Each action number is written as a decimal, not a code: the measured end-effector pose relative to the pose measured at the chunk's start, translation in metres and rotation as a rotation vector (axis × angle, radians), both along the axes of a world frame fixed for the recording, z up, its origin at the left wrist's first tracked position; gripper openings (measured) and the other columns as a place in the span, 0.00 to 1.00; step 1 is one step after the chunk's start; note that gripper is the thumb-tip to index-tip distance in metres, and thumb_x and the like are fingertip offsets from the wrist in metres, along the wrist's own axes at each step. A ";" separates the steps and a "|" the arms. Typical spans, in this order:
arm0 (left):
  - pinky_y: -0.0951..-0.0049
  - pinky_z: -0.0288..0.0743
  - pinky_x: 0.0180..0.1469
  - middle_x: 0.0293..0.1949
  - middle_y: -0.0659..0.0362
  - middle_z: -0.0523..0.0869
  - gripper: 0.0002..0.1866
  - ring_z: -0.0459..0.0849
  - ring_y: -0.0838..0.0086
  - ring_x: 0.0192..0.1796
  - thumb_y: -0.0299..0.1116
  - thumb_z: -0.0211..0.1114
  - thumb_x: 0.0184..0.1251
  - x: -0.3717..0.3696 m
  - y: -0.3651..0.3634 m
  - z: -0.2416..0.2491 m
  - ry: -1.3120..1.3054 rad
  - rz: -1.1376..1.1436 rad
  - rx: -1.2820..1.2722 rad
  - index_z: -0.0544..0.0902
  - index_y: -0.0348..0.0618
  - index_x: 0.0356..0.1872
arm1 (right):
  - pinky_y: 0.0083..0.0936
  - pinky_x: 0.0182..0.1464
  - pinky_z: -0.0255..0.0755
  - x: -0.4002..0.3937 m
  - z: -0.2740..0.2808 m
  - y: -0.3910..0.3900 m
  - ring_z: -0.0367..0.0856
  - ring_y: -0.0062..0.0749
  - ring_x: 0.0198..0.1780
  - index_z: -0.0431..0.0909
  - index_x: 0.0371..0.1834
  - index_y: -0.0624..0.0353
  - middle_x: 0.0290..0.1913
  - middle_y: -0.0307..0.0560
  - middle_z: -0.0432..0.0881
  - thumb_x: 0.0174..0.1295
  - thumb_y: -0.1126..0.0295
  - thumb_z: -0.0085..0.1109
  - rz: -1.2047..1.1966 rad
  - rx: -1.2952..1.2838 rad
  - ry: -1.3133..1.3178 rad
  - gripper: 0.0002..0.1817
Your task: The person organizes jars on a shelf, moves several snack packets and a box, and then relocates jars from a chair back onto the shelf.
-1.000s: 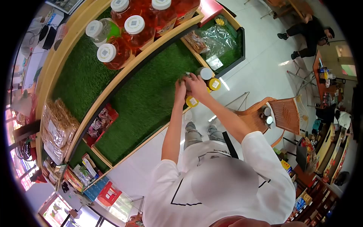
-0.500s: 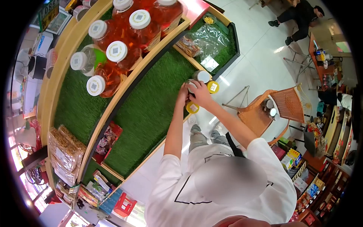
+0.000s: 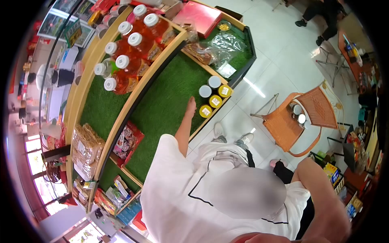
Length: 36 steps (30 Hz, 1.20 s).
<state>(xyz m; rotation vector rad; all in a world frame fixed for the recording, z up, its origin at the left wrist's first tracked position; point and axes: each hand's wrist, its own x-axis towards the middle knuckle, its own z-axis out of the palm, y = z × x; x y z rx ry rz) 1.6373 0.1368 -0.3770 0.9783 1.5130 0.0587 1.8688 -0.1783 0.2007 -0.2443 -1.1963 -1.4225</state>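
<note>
My left hand [image 3: 191, 106] is on the green turf of the display counter [image 3: 162, 105], just left of a group of jars. Its fingers look extended, and nothing shows in them. Two jars have grey-white lids, the rear one [image 3: 214, 82] and the one in front of it [image 3: 205, 91]. Three have yellow lids: right [image 3: 224, 90], middle [image 3: 215, 101] and front [image 3: 205, 111]. The jars stand upright, close together at the counter's right edge. My right hand is out of sight; a bent bare arm shows at the lower right.
Bottles of red drink [image 3: 139, 44] stand on the upper shelf. A wicker chair [image 3: 279, 121] holds jars [image 3: 301, 118]. Clear plastic bags [image 3: 227, 44] lie in the corner compartment. A person in black [image 3: 324, 18] is at the top right; a pink shoe [image 3: 278, 163] is nearby.
My right hand has left the jars and gone out of view. My left hand has moved slightly left of them, uncovering the grey-white lids. The view has shifted.
</note>
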 end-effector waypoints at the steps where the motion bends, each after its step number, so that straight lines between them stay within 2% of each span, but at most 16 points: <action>1: 0.46 0.65 0.62 0.71 0.53 0.63 0.35 0.73 0.49 0.62 0.62 0.37 0.72 0.000 -0.002 -0.001 0.025 -0.019 0.025 0.51 0.62 0.75 | 0.35 0.74 0.52 -0.007 0.001 -0.032 0.59 0.37 0.72 0.64 0.68 0.56 0.72 0.45 0.63 0.70 0.51 0.47 -0.168 -0.092 -0.043 0.29; 2: 0.46 0.65 0.62 0.72 0.53 0.63 0.34 0.73 0.48 0.62 0.62 0.37 0.72 -0.001 -0.003 0.001 0.051 -0.037 0.049 0.51 0.62 0.75 | 0.37 0.73 0.53 -0.013 0.004 -0.044 0.61 0.38 0.70 0.65 0.67 0.56 0.71 0.45 0.64 0.71 0.53 0.45 -0.338 -0.191 -0.073 0.27; 3: 0.46 0.65 0.61 0.72 0.54 0.62 0.34 0.73 0.48 0.62 0.62 0.37 0.72 0.002 -0.007 0.003 0.077 -0.052 0.075 0.51 0.62 0.75 | 0.37 0.73 0.53 -0.012 0.002 -0.052 0.62 0.38 0.70 0.65 0.67 0.57 0.71 0.45 0.64 0.71 0.54 0.44 -0.335 -0.221 -0.001 0.26; 5: 0.52 0.67 0.62 0.72 0.55 0.63 0.32 0.73 0.52 0.62 0.57 0.39 0.74 0.011 -0.014 0.009 0.060 -0.047 0.122 0.55 0.59 0.74 | 0.37 0.73 0.52 -0.009 0.000 -0.062 0.63 0.39 0.68 0.65 0.66 0.60 0.70 0.46 0.65 0.72 0.57 0.43 -0.323 -0.277 0.145 0.24; 6: 0.54 0.66 0.63 0.72 0.54 0.63 0.31 0.73 0.53 0.63 0.55 0.39 0.74 0.016 -0.015 0.013 0.024 -0.044 0.148 0.57 0.56 0.74 | 0.36 0.72 0.53 -0.004 0.000 -0.080 0.65 0.38 0.67 0.67 0.64 0.61 0.67 0.46 0.69 0.72 0.59 0.42 -0.391 -0.535 0.140 0.23; 9: 0.56 0.62 0.66 0.70 0.50 0.65 0.29 0.69 0.53 0.66 0.50 0.42 0.75 0.030 -0.023 0.035 0.004 -0.067 0.358 0.59 0.49 0.72 | 0.37 0.69 0.56 0.008 0.013 -0.102 0.66 0.38 0.66 0.69 0.62 0.60 0.64 0.46 0.71 0.72 0.57 0.41 -0.355 -0.735 0.178 0.23; 10: 0.57 0.60 0.67 0.69 0.48 0.65 0.29 0.67 0.52 0.67 0.49 0.42 0.75 0.036 -0.029 0.046 0.012 -0.085 0.447 0.60 0.47 0.72 | 0.38 0.66 0.58 0.009 0.008 -0.105 0.67 0.36 0.64 0.70 0.60 0.59 0.61 0.47 0.73 0.72 0.56 0.41 -0.311 -0.668 0.170 0.22; 13: 0.58 0.55 0.71 0.68 0.42 0.66 0.27 0.63 0.50 0.70 0.43 0.45 0.75 0.057 -0.047 0.069 0.028 -0.118 0.708 0.63 0.41 0.70 | 0.37 0.66 0.58 0.010 0.000 -0.121 0.68 0.36 0.64 0.70 0.60 0.58 0.61 0.46 0.73 0.71 0.53 0.42 -0.147 -0.497 0.123 0.24; 16: 0.55 0.57 0.69 0.65 0.39 0.68 0.26 0.65 0.47 0.67 0.42 0.47 0.75 0.059 -0.052 0.063 0.072 -0.119 0.780 0.64 0.40 0.69 | 0.37 0.66 0.59 0.005 0.006 -0.122 0.68 0.34 0.64 0.72 0.58 0.57 0.61 0.44 0.74 0.71 0.52 0.44 -0.357 -0.488 0.239 0.23; 19: 0.54 0.57 0.69 0.65 0.39 0.68 0.26 0.65 0.46 0.67 0.42 0.48 0.74 0.061 -0.059 0.062 0.113 -0.056 0.752 0.65 0.39 0.68 | 0.37 0.64 0.61 0.016 0.012 -0.136 0.68 0.33 0.65 0.72 0.57 0.56 0.62 0.42 0.74 0.70 0.50 0.44 0.102 -0.448 0.102 0.23; 22: 0.53 0.59 0.67 0.62 0.39 0.71 0.26 0.67 0.45 0.65 0.41 0.50 0.73 0.058 -0.062 0.036 0.128 -0.067 0.849 0.67 0.38 0.66 | 0.37 0.61 0.63 0.016 0.005 -0.141 0.68 0.32 0.66 0.74 0.56 0.56 0.61 0.43 0.75 0.70 0.51 0.44 0.098 -0.291 0.108 0.22; 25: 0.53 0.62 0.64 0.58 0.39 0.74 0.24 0.70 0.45 0.61 0.38 0.53 0.71 0.069 -0.081 0.053 0.133 -0.021 0.914 0.68 0.37 0.64 | 0.36 0.59 0.65 0.021 0.012 -0.134 0.72 0.34 0.62 0.75 0.55 0.57 0.58 0.44 0.77 0.70 0.53 0.46 0.027 -0.384 0.153 0.21; 26: 0.53 0.63 0.62 0.57 0.40 0.74 0.23 0.71 0.46 0.59 0.35 0.54 0.70 0.072 -0.085 0.055 0.102 -0.044 1.012 0.69 0.37 0.64 | 0.36 0.58 0.66 0.022 0.012 -0.129 0.73 0.35 0.61 0.75 0.55 0.57 0.57 0.45 0.78 0.69 0.53 0.47 0.011 -0.410 0.181 0.21; 28: 0.54 0.62 0.63 0.57 0.41 0.73 0.23 0.70 0.48 0.60 0.33 0.54 0.70 0.084 -0.094 0.070 0.051 -0.086 1.094 0.68 0.36 0.64 | 0.35 0.56 0.67 0.021 0.012 -0.122 0.76 0.37 0.58 0.76 0.54 0.57 0.55 0.46 0.80 0.69 0.54 0.48 -0.030 -0.466 0.238 0.20; 31: 0.55 0.60 0.64 0.56 0.44 0.73 0.23 0.69 0.49 0.60 0.32 0.54 0.70 0.115 -0.110 0.096 -0.079 -0.173 1.237 0.67 0.36 0.63 | 0.35 0.57 0.66 0.017 0.009 -0.121 0.76 0.35 0.57 0.74 0.57 0.56 0.56 0.44 0.80 0.69 0.53 0.47 0.091 -0.264 0.204 0.22; 36: 0.56 0.59 0.66 0.58 0.45 0.74 0.23 0.69 0.50 0.61 0.30 0.55 0.67 0.187 -0.159 0.126 -0.306 -0.457 1.260 0.68 0.37 0.63 | 0.36 0.60 0.63 0.031 0.009 -0.151 0.74 0.34 0.59 0.74 0.57 0.57 0.57 0.44 0.79 0.70 0.51 0.45 -0.168 -0.558 0.277 0.24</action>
